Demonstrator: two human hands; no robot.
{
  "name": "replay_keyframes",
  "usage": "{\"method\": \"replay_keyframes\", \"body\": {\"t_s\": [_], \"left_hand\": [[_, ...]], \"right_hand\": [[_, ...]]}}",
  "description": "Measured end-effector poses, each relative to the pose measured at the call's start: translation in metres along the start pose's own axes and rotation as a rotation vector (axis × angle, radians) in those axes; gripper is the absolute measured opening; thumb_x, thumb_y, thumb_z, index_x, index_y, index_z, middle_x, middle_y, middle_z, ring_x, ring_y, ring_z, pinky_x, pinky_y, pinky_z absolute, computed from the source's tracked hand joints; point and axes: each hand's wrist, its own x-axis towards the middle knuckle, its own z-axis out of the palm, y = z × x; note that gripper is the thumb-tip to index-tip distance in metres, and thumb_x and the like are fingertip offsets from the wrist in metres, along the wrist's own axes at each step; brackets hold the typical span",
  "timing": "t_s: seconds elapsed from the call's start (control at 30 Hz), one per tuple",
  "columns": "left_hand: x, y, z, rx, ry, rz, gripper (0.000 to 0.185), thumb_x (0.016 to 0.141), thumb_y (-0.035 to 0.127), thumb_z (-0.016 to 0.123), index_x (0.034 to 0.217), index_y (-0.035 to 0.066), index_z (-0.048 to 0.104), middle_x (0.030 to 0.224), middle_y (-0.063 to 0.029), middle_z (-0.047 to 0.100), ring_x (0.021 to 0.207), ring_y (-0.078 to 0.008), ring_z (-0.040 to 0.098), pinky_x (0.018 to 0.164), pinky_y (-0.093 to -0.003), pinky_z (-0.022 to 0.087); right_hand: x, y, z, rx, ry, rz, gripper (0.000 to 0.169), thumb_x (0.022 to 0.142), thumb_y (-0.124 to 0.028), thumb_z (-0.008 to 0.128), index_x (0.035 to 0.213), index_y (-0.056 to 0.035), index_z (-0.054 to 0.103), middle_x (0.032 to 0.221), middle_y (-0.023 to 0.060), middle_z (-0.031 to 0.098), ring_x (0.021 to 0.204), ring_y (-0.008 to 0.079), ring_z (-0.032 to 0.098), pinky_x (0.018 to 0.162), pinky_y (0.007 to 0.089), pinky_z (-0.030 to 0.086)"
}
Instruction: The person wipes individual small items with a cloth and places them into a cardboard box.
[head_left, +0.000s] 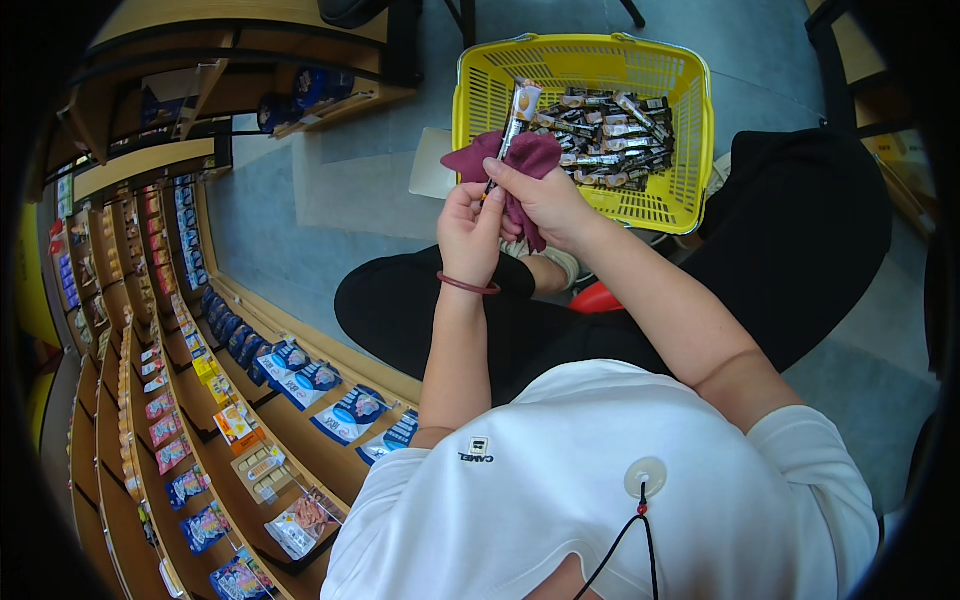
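Note:
My left hand (471, 225), with a dark red band at the wrist, pinches the lower end of a slim wrapped snack stick (512, 124). Around the same stick my right hand (551, 199) holds a maroon cloth (534, 154), which bunches between the fingers and hangs below them. The stick's upper end reaches over the near left rim of a yellow plastic shopping basket (703, 142). Inside the basket lie many similar sticks (626, 142) in black, silver and orange wrappers, piled loosely.
Shelves (217, 427) with bagged and boxed snacks run along the left. A wooden unit (352, 97) holding blue tubs stands at the upper left. A flat pale board (433, 163) lies beside the basket. My legs (787, 225) flank the near side.

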Motion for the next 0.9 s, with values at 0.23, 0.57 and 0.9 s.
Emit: {"method": "replay_keyframes", "body": {"t_s": [0.23, 0.57, 0.9], "left_hand": [[-0.014, -0.001, -0.005, 0.101, -0.045, -0.108, 0.01, 0.087, 0.01, 0.056, 0.087, 0.001, 0.051, 0.066, -0.0059, 0.06, 0.049, -0.0086, 0.055, 0.045, -0.0182, 0.043], [-0.045, 0.015, -0.021, 0.269, 0.0, -0.099, 0.008, 0.086, 0.008, 0.057, 0.085, 0.002, 0.052, 0.068, -0.0057, 0.061, 0.049, -0.0068, 0.054, 0.045, -0.0174, 0.043], [-0.028, 0.013, -0.044, -0.23, 0.206, -0.018, 0.01, 0.089, 0.012, 0.052, 0.093, 0.003, 0.049, 0.072, -0.0094, 0.06, 0.052, -0.01, 0.056, 0.048, -0.0203, 0.047]], "right_hand": [[0.004, -0.012, 0.005, 0.133, 0.234, -0.08, 0.026, 0.08, -0.025, 0.066, 0.09, -0.0029, 0.056, 0.073, 0.0045, 0.06, 0.061, 0.0122, 0.058, 0.053, 0.0245, 0.047], [0.026, -0.042, -0.033, 0.146, 0.639, -0.202, 0.041, 0.079, -0.043, 0.064, 0.083, -0.004, 0.054, 0.071, 0.0065, 0.06, 0.054, 0.0134, 0.056, 0.051, 0.0269, 0.047], [0.004, -0.052, -0.003, 0.348, 0.125, -0.27, 0.047, 0.091, -0.037, 0.035, 0.12, -0.0004, 0.043, 0.12, 0.0117, 0.051, 0.111, 0.0238, 0.048, 0.098, 0.0395, 0.035]]}}
